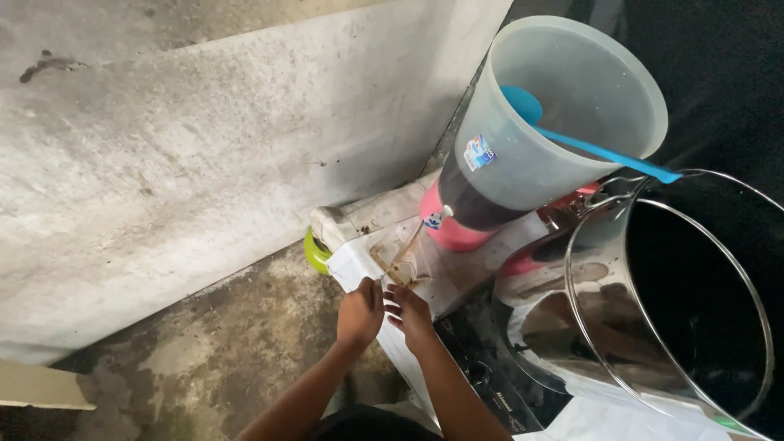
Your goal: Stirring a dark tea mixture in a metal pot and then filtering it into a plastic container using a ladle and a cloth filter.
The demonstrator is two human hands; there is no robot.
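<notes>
We hold a clear bag [406, 265] in both hands, left [360, 313] and right [411, 314], each grip pinched on it, under the bucket's [555, 122] tap [436, 219].

Both bare forearms are reaching away from the near edge, converging toward the middle. The left hand [360, 313] is curling its fingers downward, while the right hand [410, 314] beside it is pinching, grip closed.

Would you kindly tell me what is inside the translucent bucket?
Inside the translucent bucket lies dark liquid at the bottom, and a blue ladle whose handle sticks over the rim. The liquid hides anything sunk beneath it.
</notes>
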